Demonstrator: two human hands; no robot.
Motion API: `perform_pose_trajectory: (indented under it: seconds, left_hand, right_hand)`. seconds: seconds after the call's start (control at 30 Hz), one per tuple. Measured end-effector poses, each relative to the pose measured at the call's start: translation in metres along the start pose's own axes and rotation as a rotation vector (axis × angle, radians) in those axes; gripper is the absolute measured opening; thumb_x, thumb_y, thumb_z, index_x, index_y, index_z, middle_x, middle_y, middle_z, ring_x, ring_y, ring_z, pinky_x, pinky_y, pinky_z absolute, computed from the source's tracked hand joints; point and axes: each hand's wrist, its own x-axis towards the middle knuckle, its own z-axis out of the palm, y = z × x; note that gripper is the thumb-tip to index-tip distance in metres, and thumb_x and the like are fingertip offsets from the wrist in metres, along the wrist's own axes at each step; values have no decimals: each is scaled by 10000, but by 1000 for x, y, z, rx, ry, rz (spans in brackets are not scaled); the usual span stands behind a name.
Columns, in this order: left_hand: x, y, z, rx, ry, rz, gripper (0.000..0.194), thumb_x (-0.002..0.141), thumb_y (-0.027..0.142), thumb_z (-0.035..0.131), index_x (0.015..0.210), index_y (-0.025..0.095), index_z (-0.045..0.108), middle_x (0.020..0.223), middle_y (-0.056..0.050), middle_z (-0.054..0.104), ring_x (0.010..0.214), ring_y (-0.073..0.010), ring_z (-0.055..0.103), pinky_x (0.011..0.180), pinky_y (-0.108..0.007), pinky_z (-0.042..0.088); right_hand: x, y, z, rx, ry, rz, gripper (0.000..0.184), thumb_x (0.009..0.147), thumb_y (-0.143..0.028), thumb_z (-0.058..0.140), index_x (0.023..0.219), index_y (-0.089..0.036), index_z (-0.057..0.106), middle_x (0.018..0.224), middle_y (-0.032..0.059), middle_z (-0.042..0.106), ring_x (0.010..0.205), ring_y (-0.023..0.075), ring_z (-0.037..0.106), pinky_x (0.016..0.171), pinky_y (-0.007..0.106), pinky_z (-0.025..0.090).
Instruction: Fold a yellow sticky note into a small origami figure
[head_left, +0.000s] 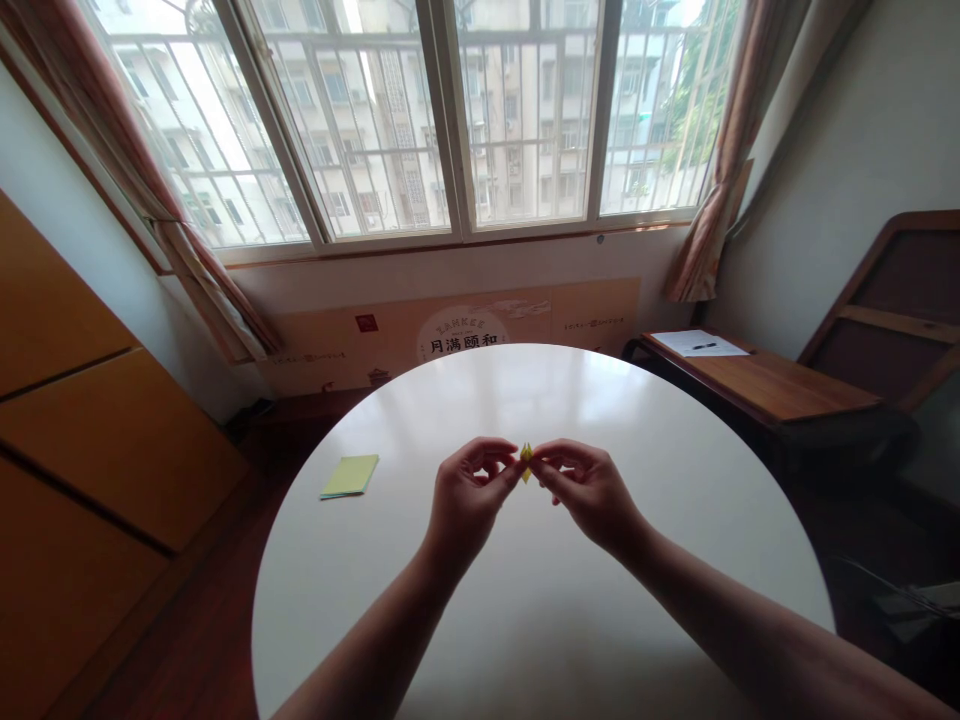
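A small piece of folded yellow paper point(526, 464) is held up over the white round table point(525, 580), with narrow points at its top and bottom. My left hand point(474, 488) pinches it from the left between thumb and fingertips. From the right, my right hand point(586, 482) pinches the same paper the same way. The fingertips cover much of its sides, so the folds there are hidden. To the left of my left hand lies a stack of square yellow-green paper sheets point(349, 476), with a bluish sheet edge showing underneath.
Beyond the table's right edge stands a wooden chair point(795, 385) with a white sheet of paper point(694, 343) and a dark pen point(705, 346) on its seat. A printed cardboard panel point(585, 320) leans below the window point(517, 130). Wooden cabinets point(82, 460) stand on the left.
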Motion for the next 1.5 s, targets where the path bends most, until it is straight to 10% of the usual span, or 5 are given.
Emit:
perform_pose_trajectory:
  seconds: [1.5]
  left_hand:
    - [-3,3,1,-110,6,-25,221,730,290,788,882,150,709,759,-43,687,619,-131,595,454,-202,493]
  right_hand:
    - [-1,-3,1,162,-21,74,261,756,-403,787,894,-182,765,813,78,731,691,213,653,360,235,501]
